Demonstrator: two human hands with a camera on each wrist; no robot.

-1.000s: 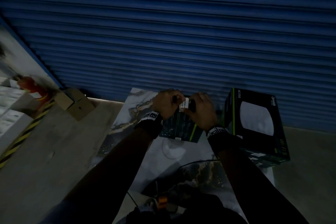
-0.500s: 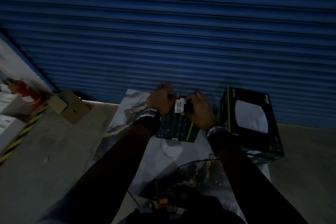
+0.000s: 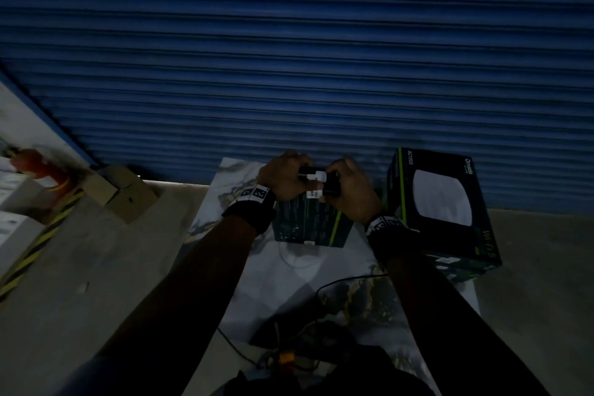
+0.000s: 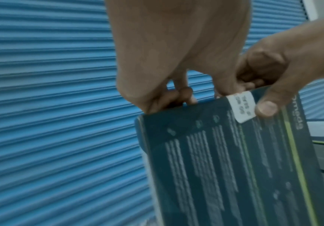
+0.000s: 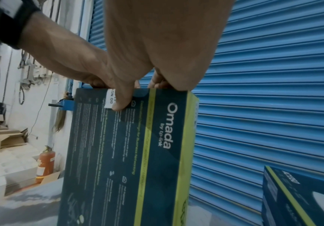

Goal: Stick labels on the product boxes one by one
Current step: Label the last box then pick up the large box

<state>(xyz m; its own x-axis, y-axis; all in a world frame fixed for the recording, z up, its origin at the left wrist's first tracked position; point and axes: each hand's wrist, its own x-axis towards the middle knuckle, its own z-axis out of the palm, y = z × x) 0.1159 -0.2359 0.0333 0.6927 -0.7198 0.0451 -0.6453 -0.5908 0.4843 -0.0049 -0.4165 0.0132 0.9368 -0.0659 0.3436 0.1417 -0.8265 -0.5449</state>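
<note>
A dark teal product box (image 3: 308, 225) with a green stripe stands upright on the marble-pattern table (image 3: 289, 283). My left hand (image 3: 289, 175) grips its top edge on the left, fingers curled over the back (image 4: 176, 97). My right hand (image 3: 345, 185) pinches the top edge on the right. Its thumb (image 5: 121, 105) presses on a white label (image 4: 242, 108) that is bent over the top edge onto the printed face. The label (image 3: 315, 185) shows white between my two hands. Both wrist views show the box face (image 5: 128, 152) up close.
A second, larger dark box (image 3: 443, 202) with a white disc picture stands to the right, close to my right wrist. A blue roller shutter (image 3: 289, 58) is right behind the table. A cardboard carton (image 3: 119, 193) and a red extinguisher (image 5: 46, 163) are left. A black cable (image 3: 340, 283) lies near me.
The white label, held between my hands a second ago, now lies bent over the box's top edge under my right thumb. Both hands stayed at the box top.
</note>
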